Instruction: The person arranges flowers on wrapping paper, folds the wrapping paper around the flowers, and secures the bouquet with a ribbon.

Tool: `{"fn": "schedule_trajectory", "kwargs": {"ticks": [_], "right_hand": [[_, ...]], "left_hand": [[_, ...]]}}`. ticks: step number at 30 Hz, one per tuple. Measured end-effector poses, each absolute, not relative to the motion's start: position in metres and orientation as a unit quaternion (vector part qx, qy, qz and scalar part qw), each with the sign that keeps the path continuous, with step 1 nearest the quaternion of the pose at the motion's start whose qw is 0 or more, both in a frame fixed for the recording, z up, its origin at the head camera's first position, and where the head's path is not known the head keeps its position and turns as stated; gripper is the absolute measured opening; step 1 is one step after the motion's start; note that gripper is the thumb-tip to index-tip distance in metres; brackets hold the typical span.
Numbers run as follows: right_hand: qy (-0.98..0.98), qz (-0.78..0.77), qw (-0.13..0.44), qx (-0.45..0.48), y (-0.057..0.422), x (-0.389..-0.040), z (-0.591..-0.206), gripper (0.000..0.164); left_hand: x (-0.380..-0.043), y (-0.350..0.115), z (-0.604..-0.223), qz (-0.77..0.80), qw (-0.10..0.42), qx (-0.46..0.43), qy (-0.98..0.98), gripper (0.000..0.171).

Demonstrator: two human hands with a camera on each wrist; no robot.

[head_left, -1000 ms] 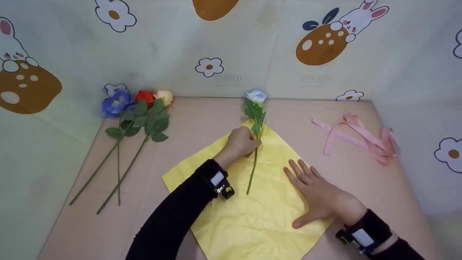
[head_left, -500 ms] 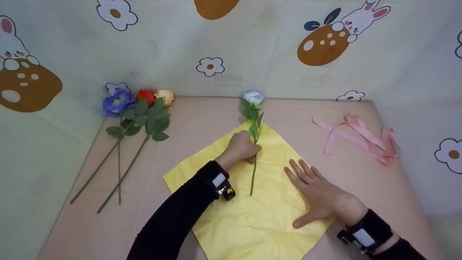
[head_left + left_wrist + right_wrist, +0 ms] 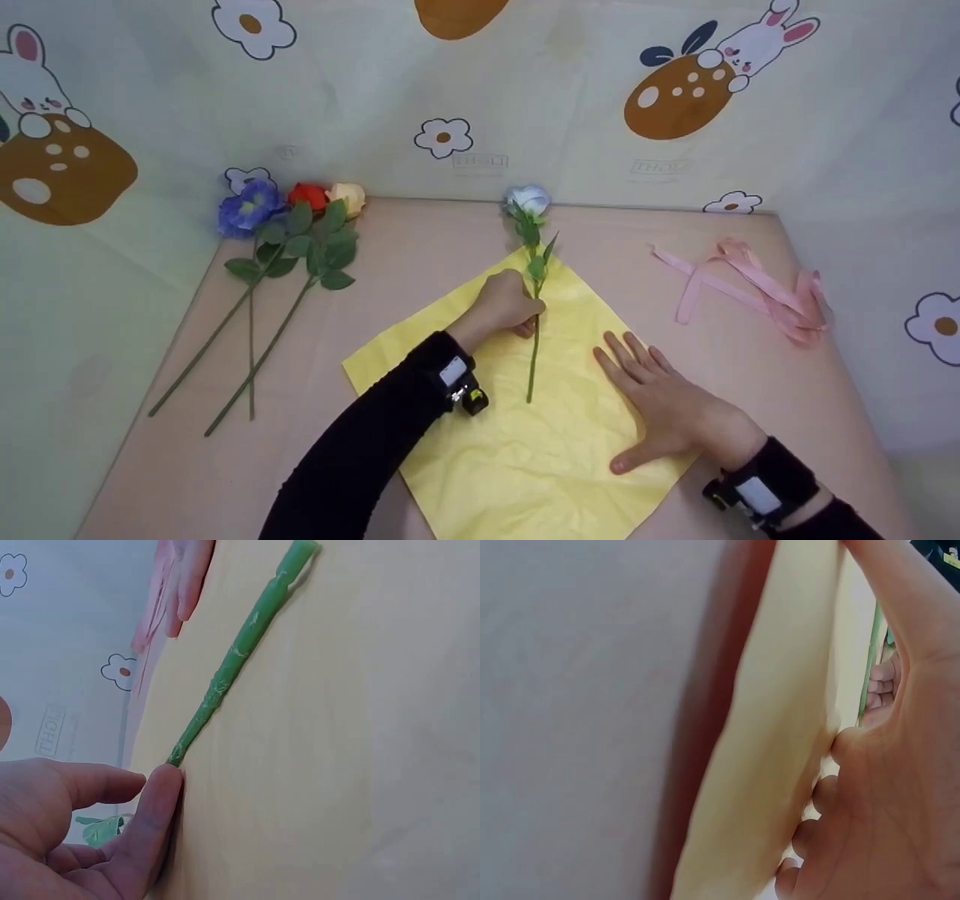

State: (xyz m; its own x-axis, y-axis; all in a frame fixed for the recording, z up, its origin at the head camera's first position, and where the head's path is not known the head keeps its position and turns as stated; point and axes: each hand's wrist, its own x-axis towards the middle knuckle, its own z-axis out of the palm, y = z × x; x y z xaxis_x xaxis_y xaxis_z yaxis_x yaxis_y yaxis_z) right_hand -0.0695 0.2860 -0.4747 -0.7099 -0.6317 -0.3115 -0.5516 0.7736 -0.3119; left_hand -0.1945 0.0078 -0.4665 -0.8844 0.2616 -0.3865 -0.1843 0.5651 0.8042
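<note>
A light blue artificial rose lies over the far corner of a yellow wrapping sheet, its stem pointing toward the near side. My left hand pinches the stem just below the leaves. In the left wrist view the green stem runs out from the thumb and fingers, close over the sheet. My right hand rests flat on the right part of the sheet with its fingers spread. In the right wrist view the right hand lies along the sheet's edge.
Three more artificial flowers lie at the left: a purple-blue one, a red one and a cream one, their stems crossing. A pink ribbon lies loosely folded at the right. A printed cloth hangs behind the table.
The left hand has lowered slightly with the rose, and the stem's cut end has swung a little to the right. The right hand stays in place on the sheet.
</note>
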Motion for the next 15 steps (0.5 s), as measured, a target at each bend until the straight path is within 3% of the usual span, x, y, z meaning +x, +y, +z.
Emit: {"fn": "schedule_trajectory", "kwargs": {"ticks": [7,15], "right_hand": [[0.918,-0.101,0.211,-0.322,0.287,-0.069,-0.474,0.147],[0.918,-0.102,0.213,-0.320,0.285,-0.071,-0.475,0.146]], "left_hand": [[-0.196,-0.022,-0.448,0.411,0.199,0.069,0.887,0.035],[-0.214,-0.113,-0.423,0.317,0.093,0.032,0.943,0.018]]}}
